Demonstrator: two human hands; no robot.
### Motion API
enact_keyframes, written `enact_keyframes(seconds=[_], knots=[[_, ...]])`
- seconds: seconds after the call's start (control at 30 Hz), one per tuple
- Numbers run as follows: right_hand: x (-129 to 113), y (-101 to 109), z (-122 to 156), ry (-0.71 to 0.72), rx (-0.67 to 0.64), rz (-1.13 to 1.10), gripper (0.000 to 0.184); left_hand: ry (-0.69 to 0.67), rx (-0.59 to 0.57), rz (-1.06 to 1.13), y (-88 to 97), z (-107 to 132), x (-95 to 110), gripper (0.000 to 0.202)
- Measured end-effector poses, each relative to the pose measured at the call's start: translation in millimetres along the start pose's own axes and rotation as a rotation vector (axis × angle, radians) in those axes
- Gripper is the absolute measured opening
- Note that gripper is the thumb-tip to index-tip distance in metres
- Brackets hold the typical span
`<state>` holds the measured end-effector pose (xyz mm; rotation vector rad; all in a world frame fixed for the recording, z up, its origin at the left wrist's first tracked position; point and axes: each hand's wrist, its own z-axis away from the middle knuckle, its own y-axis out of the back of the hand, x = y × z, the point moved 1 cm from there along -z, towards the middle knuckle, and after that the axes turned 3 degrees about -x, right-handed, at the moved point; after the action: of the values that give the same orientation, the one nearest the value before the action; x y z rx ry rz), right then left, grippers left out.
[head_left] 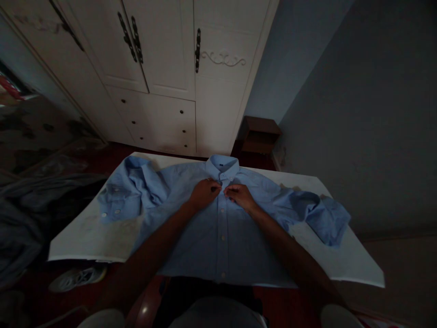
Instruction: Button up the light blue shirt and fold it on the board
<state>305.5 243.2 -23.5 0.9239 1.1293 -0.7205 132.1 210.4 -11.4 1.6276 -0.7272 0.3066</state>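
Note:
A light blue button-up shirt (196, 241) lies front side up on a white table (88, 239), its collar (223, 166) at the far edge. Both sleeves are spread outward, the left one bunched with its buttoned cuff (121, 207) showing. My left hand (206, 191) pinches the front placket just below the collar. Opposite it, my right hand (239, 195) has thumb and fingers closed on the same strip of cloth. Between the fingertips the detail is too small to make out. Several white buttons (223, 238) run down the placket below my hands.
Behind the table stands a white wardrobe (164, 64) with dark handles and drawer knobs. A small brown cabinet (261, 134) is by the grey wall. Dark clothing (20, 232) is piled at the left, and a shoe (78, 278) rests on the red floor.

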Motion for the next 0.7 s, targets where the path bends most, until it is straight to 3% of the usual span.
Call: enact_keyframes(seconds=[0.7], knots=[[-2.4,1.3,0.8,0.024,0.001,0.031,0.020,0.041,-0.039,0.004,3.6,-0.9,2.3,0.013]])
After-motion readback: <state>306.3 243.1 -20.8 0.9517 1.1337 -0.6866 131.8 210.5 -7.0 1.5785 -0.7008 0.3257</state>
